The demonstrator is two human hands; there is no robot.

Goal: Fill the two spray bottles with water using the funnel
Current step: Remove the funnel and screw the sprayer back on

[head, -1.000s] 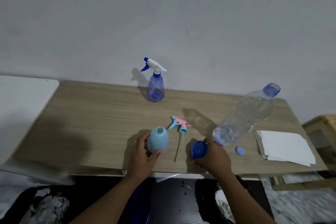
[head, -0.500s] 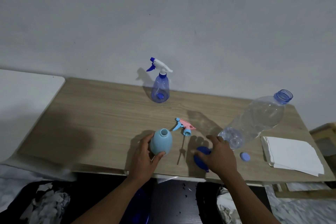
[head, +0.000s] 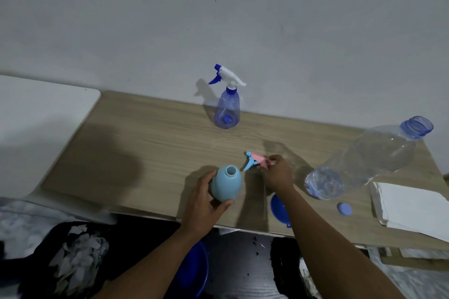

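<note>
The left hand point(head: 206, 198) grasps the opaque pale-blue egg-shaped spray bottle point(head: 226, 183), which stands upright and uncapped near the front edge of the wood-grain surface point(head: 145, 143). Just right of this bottle, the right hand point(head: 278, 173) closes its fingers on the pink-and-blue trigger sprayer head point(head: 257, 161), which lies on the surface or is barely lifted; the view does not settle which. The step in hand appears to be recapping. To do it well, the dip tube, largely hidden here, should be guided into the bottle's open neck first, the collar seated squarely, then turned while the left hand keeps the body from rotating or tipping.

The round blue plastic funnel point(head: 279, 209) lies right of the pale-blue bottle at the front edge, under the right forearm. Farther right stands the large clear plastic water bottle point(head: 359, 162), uncapped, with its small blue cap point(head: 344, 209) beside its base. The translucent blue spray bottle with a white-and-blue trigger point(head: 227, 107) stands behind the pale-blue bottle, near the wall, capped; its fill level cannot be read.

Compared with the earlier frame, the right hand has left the funnel and moved to the sprayer head; the left hand's grasp is unchanged.
</note>
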